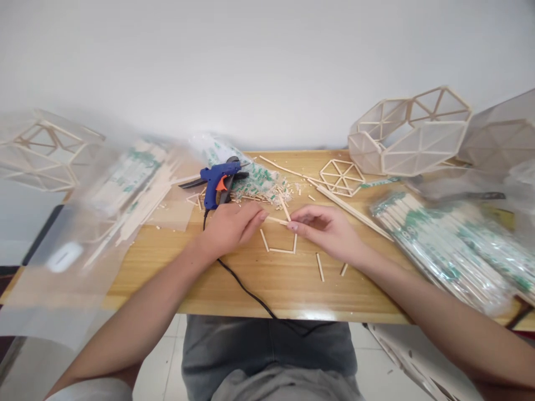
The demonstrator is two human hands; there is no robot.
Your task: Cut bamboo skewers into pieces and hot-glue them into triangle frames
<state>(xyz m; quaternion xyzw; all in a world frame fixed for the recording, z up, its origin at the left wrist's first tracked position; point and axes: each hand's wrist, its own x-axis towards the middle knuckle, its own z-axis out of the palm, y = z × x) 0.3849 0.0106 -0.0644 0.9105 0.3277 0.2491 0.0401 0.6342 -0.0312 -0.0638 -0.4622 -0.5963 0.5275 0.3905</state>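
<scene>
Over the middle of the wooden table, my left hand (pixel 234 225) pinches one end of a short wooden stick (pixel 276 220). My right hand (pixel 328 228) has thumb and fingers closed where that stick meets a second short stick (pixel 285 207), which slants up and away. Just below the hands, several short sticks lie in an open outline, among them a bottom stick (pixel 281 250) and a left stick (pixel 264 240). Right of this outline rests a loose short stick (pixel 320 267); another is partly hidden by my right forearm. A blue glue gun (pixel 215 184) stands behind my left hand.
A black cord (pixel 242 284) runs across the table's front edge. Cut stick scraps and a plastic bag (pixel 251 167) lie behind. A flat hexagonal stick frame (pixel 341 177) and a paper-covered stick structure (pixel 412 133) are at back right. Packed sticks (pixel 443 250) lie on the right.
</scene>
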